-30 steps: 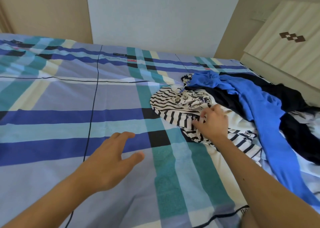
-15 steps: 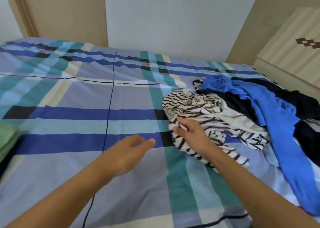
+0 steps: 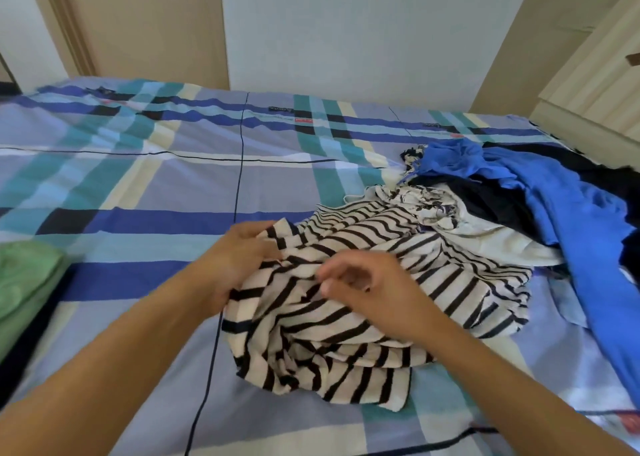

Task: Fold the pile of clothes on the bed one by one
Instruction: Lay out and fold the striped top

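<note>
Hands tight on striped shirt [image 3: 346, 351]: left hand [image 3: 239, 265] at its edge, right hand [image 3: 374, 293] mid-cloth; bare sheet [image 3: 138, 185] leftward

head cam, single view | faces fwd + down across bed [image 3: 145, 185] toward far edge/wall | close, forearms in near foreground

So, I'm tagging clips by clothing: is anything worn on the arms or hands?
Nothing visible. The left hand and right hand show no gloves, rings, watch or bracelet. The arms behind them are bare to the frame edge, with no sleeves.
</note>
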Demonstrator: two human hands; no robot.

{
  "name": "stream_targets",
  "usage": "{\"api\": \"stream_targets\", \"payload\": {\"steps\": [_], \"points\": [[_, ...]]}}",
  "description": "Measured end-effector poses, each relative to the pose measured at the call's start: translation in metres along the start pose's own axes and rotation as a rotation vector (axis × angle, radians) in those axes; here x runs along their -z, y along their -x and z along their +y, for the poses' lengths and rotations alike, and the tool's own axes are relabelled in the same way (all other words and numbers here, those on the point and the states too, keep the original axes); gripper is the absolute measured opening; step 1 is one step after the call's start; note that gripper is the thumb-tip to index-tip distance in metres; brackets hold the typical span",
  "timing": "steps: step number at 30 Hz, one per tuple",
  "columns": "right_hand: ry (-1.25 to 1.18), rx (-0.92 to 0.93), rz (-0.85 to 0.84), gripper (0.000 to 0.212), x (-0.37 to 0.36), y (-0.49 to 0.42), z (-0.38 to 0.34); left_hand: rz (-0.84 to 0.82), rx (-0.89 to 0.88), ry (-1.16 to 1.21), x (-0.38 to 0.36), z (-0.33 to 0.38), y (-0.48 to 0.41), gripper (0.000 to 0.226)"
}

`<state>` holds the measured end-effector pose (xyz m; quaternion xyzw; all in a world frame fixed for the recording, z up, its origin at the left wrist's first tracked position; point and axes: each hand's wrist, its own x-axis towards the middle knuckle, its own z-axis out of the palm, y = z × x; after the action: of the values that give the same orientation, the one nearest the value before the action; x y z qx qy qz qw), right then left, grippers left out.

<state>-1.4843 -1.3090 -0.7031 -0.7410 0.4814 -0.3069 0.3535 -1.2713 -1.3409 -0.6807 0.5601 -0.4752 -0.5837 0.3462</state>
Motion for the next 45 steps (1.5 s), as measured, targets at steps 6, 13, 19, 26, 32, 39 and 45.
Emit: {"api": "stream_targets", "payload": {"steps": [6, 13, 19, 26, 32, 39, 45], "points": [[0.330, -0.263, 0.044, 0.077, 0.033, -0.015, 0.046, 0.193, -0.235, 0.377, 0.132, -0.027, -0.062, 0.026], [0.356, -0.286, -0.240, 0.063, 0.011, -0.011, 0.035, 0.477, -0.260, 0.444, 0.124, -0.014, -0.038, 0.022], [-0.514, -0.410, -0.030, 0.067, 0.017, -0.015, 0.013, -0.275, -0.361, -0.516, -0.005, -0.007, 0.028, 0.031], [-0.295, -0.497, -0.120, 0.062, 0.005, -0.007, 0.020, -0.870, -0.159, -0.807, -0.042, -0.030, 0.039, 0.036], [-0.141, -0.315, -0.216, 0.051, 0.002, -0.015, 0.024, -0.489, -0.204, -0.533, -0.016, -0.016, 0.029, 0.019], [-0.046, -0.278, -0.873, 0.035, 0.009, -0.005, 0.030, 0.133, -0.034, -0.762, 0.013, -0.037, -0.008, 0.087], [-0.054, -0.519, -0.204, 0.011, 0.037, -0.014, 0.039, -0.141, -0.229, -0.745, -0.019, -0.058, -0.009, 0.081]]}}
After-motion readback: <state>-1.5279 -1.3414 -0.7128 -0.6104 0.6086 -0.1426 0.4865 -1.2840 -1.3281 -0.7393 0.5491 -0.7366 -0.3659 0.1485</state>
